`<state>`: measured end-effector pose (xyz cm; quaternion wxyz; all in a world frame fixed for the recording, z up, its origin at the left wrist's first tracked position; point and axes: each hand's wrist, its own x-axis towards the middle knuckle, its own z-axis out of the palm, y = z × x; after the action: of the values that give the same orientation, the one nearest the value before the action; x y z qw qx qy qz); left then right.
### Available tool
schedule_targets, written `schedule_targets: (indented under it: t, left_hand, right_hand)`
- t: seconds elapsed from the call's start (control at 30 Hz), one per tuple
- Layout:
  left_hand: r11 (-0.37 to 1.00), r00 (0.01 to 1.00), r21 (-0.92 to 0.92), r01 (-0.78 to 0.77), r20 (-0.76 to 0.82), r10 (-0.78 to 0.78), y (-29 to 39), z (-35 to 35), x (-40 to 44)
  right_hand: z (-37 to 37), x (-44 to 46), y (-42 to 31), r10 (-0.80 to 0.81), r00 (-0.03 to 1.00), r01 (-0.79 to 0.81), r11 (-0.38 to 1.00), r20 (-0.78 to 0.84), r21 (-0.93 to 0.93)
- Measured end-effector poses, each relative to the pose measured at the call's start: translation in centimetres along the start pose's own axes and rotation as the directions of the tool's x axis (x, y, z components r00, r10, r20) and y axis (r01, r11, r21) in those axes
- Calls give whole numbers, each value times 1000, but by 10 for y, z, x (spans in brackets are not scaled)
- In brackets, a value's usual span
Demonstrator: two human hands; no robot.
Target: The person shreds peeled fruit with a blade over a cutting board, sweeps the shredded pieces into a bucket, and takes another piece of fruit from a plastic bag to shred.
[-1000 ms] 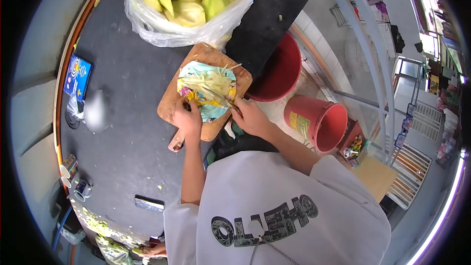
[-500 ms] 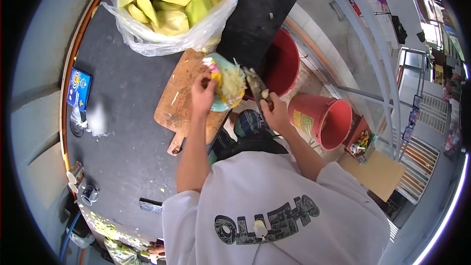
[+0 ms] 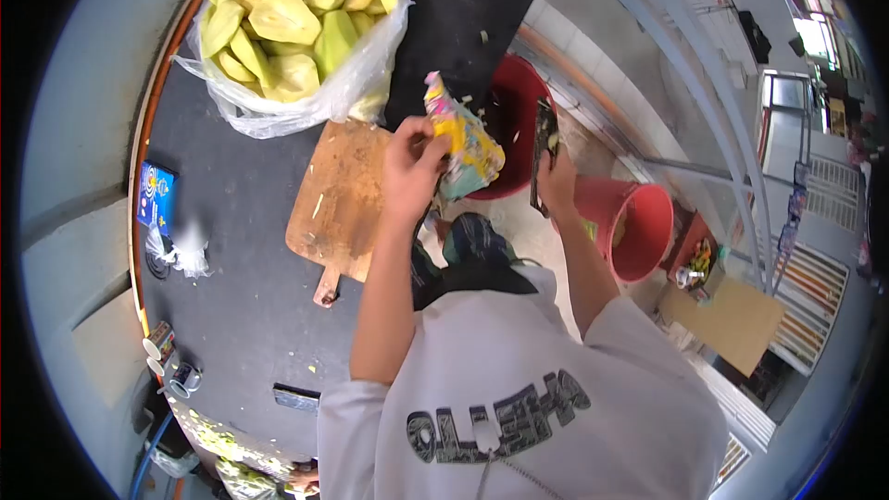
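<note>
My left hand [image 3: 417, 153] is closed on a colourful cloth [image 3: 468, 148], yellow, pink and teal, which hangs tilted at the edge of a red bucket [image 3: 528, 88]. In my right hand [image 3: 557, 176] is a dark knife [image 3: 544, 134] with pale bits on its blade, held upright at the bucket's right side. A wooden cutting board [image 3: 343, 190] lies on the dark table just left of my left hand, with a thin pale strip on it. Beyond the board, a plastic bag [image 3: 356, 88] holds several peeled green-yellow pieces [image 3: 285, 20].
A second red bucket [image 3: 644, 231] stands on the right. On the table [image 3: 231, 315] are a blue box [image 3: 156, 194], mugs [image 3: 185, 380] and a phone [image 3: 296, 397]. Another person's hand [image 3: 303, 477] shows at the bottom near green scraps [image 3: 222, 444].
My left hand has lifted the cloth off the board and moved it right, tipping it over the bucket; the pale strips on it no longer show. My right hand has moved right with the knife.
</note>
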<state>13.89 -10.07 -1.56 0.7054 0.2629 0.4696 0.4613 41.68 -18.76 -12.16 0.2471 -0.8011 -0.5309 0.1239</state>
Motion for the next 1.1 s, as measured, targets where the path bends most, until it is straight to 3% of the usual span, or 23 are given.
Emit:
schedule_targets:
  t: [0.1,0.13,0.27,0.33,0.43,0.5,0.53,0.57,0.6,0.63,0.7,0.77,0.83,0.93,1.03,1.1]
  left_hand:
    - [998,995,57,-15,-102,21,23,-33,-15]
    - [1000,981,28,0,-192,6,34,-34,-23]
    - [997,984,-65,-52,-174,40,32,-66,-27]
    - [985,976,-137,-108,-204,79,36,-72,-39]
    - [944,955,-269,-192,-273,116,31,-84,-63]
    - [956,965,-256,-140,-253,74,-10,-133,-73]
    - [956,964,-256,-140,-254,73,-31,-148,-80]
    - [1000,922,2,25,-386,-22,-52,-161,-87]
    - [947,847,232,223,-527,-70,-68,-168,-92]
    - [947,846,234,220,-529,-66,-77,-170,-98]
    - [946,757,123,298,-635,-156,-89,-168,-108]
    - [941,738,149,305,-661,-135,-90,-164,-114]
    - [945,758,168,280,-643,-110,-87,-163,-112]
    - [942,764,226,249,-644,-48,-76,-166,-106]
    - [909,777,360,209,-625,69,-62,-168,-89]
    - [876,777,441,195,-615,137,-41,-164,-71]
  right_hand:
    - [-16,11,-31,15,991,3,991,-134,131]
    - [-15,11,-27,228,973,-216,948,-27,233]
    - [0,18,-19,208,976,-219,926,69,306]
    - [-4,17,-30,83,995,-88,988,48,126]
    - [-16,17,-55,113,983,-135,980,144,148]
    - [0,16,-50,98,943,-204,925,316,320]
    - [0,20,-66,78,909,-219,924,408,312]
    - [4,25,-79,73,852,-238,937,519,258]
    - [12,30,-87,2,834,-157,959,551,235]
    - [21,35,-92,-68,808,-74,974,585,216]
    - [44,44,-96,-110,770,-58,969,628,241]
    - [55,42,-91,-149,724,-46,964,673,263]
    - [55,47,-78,62,619,-503,797,783,335]
    - [39,44,-48,149,714,-584,665,684,466]
    - [21,25,-18,265,799,-552,679,541,483]
    - [13,7,0,312,891,-450,695,330,561]
